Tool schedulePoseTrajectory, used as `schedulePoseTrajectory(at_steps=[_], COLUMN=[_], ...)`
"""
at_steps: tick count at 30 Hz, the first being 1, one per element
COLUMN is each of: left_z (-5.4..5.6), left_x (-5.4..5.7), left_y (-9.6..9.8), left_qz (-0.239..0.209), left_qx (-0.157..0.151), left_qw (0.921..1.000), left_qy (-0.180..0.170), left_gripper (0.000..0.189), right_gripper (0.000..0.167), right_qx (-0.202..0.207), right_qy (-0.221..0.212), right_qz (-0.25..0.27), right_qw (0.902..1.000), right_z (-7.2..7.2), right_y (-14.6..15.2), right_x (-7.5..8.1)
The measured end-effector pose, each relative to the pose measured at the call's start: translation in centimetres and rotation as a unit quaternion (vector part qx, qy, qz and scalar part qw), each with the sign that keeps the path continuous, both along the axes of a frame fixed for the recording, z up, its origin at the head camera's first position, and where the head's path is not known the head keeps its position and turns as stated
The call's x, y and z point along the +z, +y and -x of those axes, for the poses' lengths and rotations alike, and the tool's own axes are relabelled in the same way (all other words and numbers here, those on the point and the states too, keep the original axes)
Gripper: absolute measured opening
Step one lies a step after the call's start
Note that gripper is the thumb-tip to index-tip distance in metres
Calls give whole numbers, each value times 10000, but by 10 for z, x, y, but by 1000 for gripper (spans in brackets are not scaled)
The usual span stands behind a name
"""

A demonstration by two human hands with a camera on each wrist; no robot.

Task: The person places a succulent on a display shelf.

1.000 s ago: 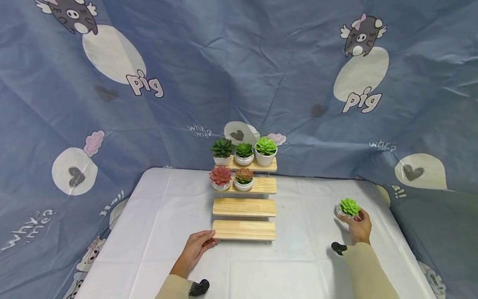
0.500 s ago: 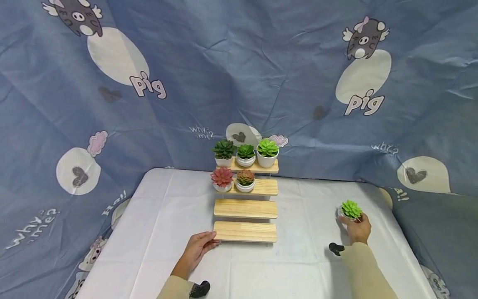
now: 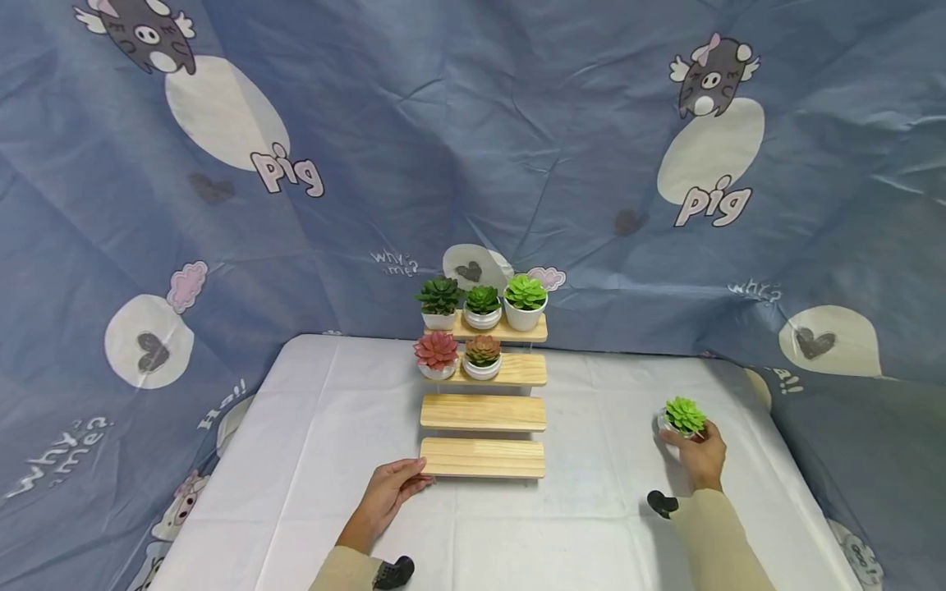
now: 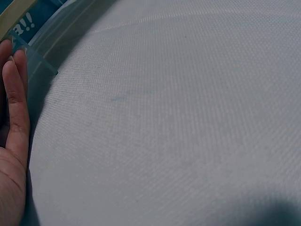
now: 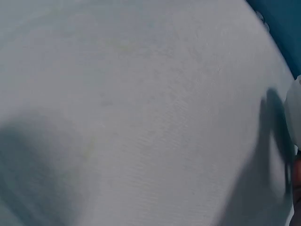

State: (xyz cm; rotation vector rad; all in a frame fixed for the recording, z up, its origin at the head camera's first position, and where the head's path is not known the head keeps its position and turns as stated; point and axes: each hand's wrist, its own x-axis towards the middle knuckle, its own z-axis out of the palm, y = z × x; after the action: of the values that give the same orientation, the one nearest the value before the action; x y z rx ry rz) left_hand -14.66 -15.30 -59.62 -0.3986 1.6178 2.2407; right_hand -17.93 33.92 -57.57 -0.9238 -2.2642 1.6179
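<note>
My right hand (image 3: 704,460) grips a small white pot with a bright green succulent (image 3: 684,415) over the right side of the table; in the right wrist view only a bit of the white pot (image 5: 294,113) and a fingertip show at the edge. My left hand (image 3: 389,492) pinches the left end of the lowest board of a tiered wooden stand (image 3: 484,458), thumb on top and fingers below. In the left wrist view its fingers (image 4: 18,103) lie by the stand's clear support. Three potted green succulents (image 3: 483,305) fill the top tier. A red succulent (image 3: 436,351) and a brownish one (image 3: 483,353) occupy the second.
The stand's two lower boards are bare, as is the right end of the second tier (image 3: 525,369). White cloth covers the table (image 3: 591,525). Behind and beside it hangs a blue pig-print curtain (image 3: 473,148).
My right hand, holding the potted succulent, has shifted slightly to the left. My left hand stays at the lowest board, and the plants on the stand are unchanged.
</note>
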Motion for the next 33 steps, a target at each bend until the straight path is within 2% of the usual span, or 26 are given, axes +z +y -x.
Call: schedulePoseTrajectory(at_steps=[9, 15, 23, 33], left_z=[2, 0, 1, 2], left_x=[0, 1, -3, -3], left_y=[0, 1, 1, 1], left_qz=[134, 177, 84, 122], left_qx=[3, 19, 38, 65], left_qw=[9999, 9998, 9999, 9999], left_qy=[57, 13, 41, 51], left_gripper=[16, 19, 18, 20], right_gripper=[74, 75, 79, 77], right_qx=[354, 596, 1086, 1580], right_qy=[188, 330, 478, 913], right_qz=[105, 389, 495, 595], right_qw=[9991, 9969, 9917, 9814], right_z=[-1, -4, -9, -4], right_y=[-9, -23, -44, -71], right_x=[10, 28, 52, 78])
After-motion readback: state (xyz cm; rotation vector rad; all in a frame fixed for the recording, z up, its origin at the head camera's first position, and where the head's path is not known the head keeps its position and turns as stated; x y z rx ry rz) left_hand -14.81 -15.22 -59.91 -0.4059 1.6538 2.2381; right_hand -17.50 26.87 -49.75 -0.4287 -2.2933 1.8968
